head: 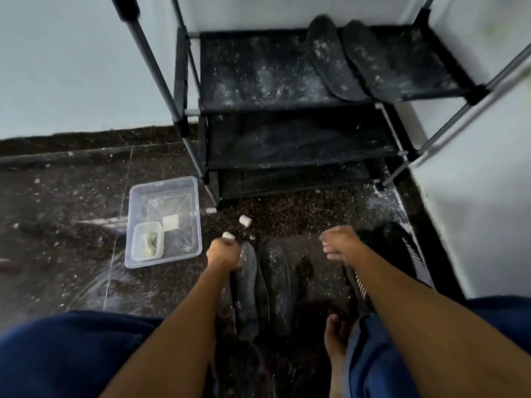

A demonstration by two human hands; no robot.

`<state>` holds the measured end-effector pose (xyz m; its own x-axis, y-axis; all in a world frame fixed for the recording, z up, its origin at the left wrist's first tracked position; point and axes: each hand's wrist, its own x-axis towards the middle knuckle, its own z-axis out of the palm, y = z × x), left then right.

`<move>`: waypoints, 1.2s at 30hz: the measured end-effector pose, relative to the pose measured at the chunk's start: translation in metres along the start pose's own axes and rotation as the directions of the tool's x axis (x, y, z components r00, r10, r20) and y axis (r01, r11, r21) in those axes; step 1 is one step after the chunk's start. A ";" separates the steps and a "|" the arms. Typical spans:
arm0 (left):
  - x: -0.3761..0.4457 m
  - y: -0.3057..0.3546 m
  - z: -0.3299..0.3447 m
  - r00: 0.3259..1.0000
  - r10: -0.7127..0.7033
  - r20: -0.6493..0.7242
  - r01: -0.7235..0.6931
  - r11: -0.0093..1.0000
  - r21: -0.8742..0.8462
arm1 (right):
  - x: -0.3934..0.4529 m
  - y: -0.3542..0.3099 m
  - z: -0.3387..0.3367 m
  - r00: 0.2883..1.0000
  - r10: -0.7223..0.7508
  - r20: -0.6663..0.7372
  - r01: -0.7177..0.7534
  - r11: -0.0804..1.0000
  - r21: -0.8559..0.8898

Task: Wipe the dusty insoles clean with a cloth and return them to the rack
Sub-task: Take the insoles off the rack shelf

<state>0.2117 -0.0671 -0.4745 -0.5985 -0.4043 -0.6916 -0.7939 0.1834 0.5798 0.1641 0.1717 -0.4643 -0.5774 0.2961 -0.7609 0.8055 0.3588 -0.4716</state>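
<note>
Blue-clad knees [57, 354] frame two bare forearms. The left hand [222, 252] grips the toe end of one dusty insole [245, 294] on the floor; a second insole [277, 285] lies just right of that grip. The right hand [340, 244] hovers with fingers loosely bent, holding nothing. Beyond both hands, two more insoles [330, 58] rest on the rack [258, 76].

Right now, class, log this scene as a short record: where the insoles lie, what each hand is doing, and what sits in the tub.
rack insoles: two dusty black insoles on the black rack's top shelf
floor insoles: two dusty dark insoles, side by side
left hand: grips one floor insole
right hand: blurred, grip unclear
clear plastic tub: holds a small container
</note>
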 end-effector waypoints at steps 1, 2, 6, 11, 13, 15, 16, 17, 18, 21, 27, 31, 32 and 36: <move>-0.007 0.020 -0.002 0.998 0.056 0.003 -0.056 0.998 -0.043 | -0.005 -0.013 -0.014 0.998 -0.050 -0.037 0.051 0.998 0.034; -0.012 0.040 -0.004 0.992 0.127 -0.007 -0.127 0.989 -0.079 | -0.012 -0.028 -0.028 0.992 -0.103 -0.077 0.109 0.991 0.074; -0.048 0.126 -0.009 0.896 0.436 -0.091 -0.443 0.892 -0.094 | -0.041 -0.087 -0.080 0.907 -0.313 -0.283 0.370 0.913 0.175; -0.072 0.215 0.002 0.795 0.605 -0.043 -0.605 0.785 -0.134 | -0.061 -0.149 -0.133 0.731 -0.443 -0.519 0.589 0.793 0.153; -0.070 0.243 0.015 0.777 0.630 -0.017 -0.626 0.768 -0.135 | -0.056 -0.169 -0.151 0.704 -0.466 -0.536 0.598 0.796 0.093; -0.062 0.265 0.029 0.780 0.626 -0.004 -0.623 0.776 -0.103 | -0.046 -0.183 -0.163 0.713 -0.481 -0.510 0.571 0.821 0.024; -0.056 0.276 0.036 0.791 0.612 -0.004 -0.611 0.788 -0.082 | -0.038 -0.190 -0.167 0.717 -0.488 -0.498 0.561 0.828 -0.004; -0.050 0.285 0.042 0.801 0.598 -0.013 -0.597 0.799 -0.068 | -0.028 -0.195 -0.171 0.726 -0.485 -0.487 0.548 0.836 -0.016; -0.044 0.293 0.049 0.808 0.589 -0.035 -0.590 0.806 -0.051 | -0.020 -0.199 -0.173 0.727 -0.486 -0.485 0.545 0.838 -0.022; -0.032 0.315 0.063 0.765 0.634 -0.113 -0.630 0.773 0.068 | -0.006 -0.210 -0.173 0.721 -0.507 -0.473 0.544 0.837 -0.068; -0.023 0.348 0.074 0.846 0.530 -0.048 -0.525 0.846 0.088 | 0.014 -0.232 -0.172 0.792 -0.446 -0.416 0.422 0.893 -0.153; -0.020 0.351 0.076 0.911 0.411 0.040 -0.408 0.910 -0.075 | 0.018 -0.239 -0.175 0.842 -0.411 -0.349 0.413 0.908 -0.073; -0.020 0.351 0.076 0.918 0.391 0.064 -0.383 0.917 -0.109 | 0.018 -0.240 -0.175 0.855 -0.403 -0.327 0.418 0.908 -0.025; -0.023 0.348 0.071 0.920 0.336 0.202 -0.278 0.923 -0.267 | 0.006 -0.239 -0.178 0.915 -0.343 -0.214 0.391 0.886 0.250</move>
<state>-0.0589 0.0696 -0.2874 -0.8388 -0.1293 -0.5289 -0.5376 0.0422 0.8422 -0.0553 0.2454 -0.2764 -0.8330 0.3371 -0.4387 0.5212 0.2121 -0.8267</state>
